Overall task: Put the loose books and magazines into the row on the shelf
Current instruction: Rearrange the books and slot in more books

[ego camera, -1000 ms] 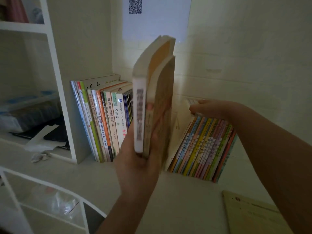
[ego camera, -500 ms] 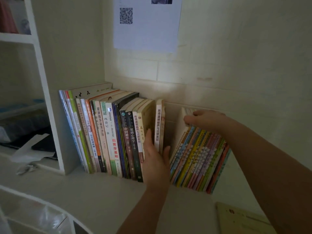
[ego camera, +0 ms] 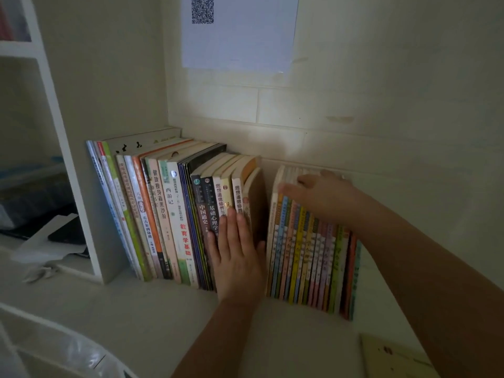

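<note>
A row of upright books (ego camera: 163,214) stands on the white shelf (ego camera: 163,317) against the left panel. My left hand (ego camera: 237,255) presses flat, fingers straight, on the spines at the row's right end, where two newly added books (ego camera: 246,192) stand. A narrow gap separates them from a set of thin colourful books (ego camera: 313,257) to the right. My right hand (ego camera: 321,192) rests on top of that set at its left end, fingers laid over the top edges.
A loose yellowish book (ego camera: 395,358) lies flat at the bottom right. A paper with a QR code (ego camera: 237,31) hangs on the wall. The left compartment holds a dark device (ego camera: 68,233) and papers. A white rail (ego camera: 54,336) crosses the lower left.
My left hand carried two books into the gap and stood them at the row's right end, then flattened against the spines. My right hand straightened the colourful set from leaning to upright.
</note>
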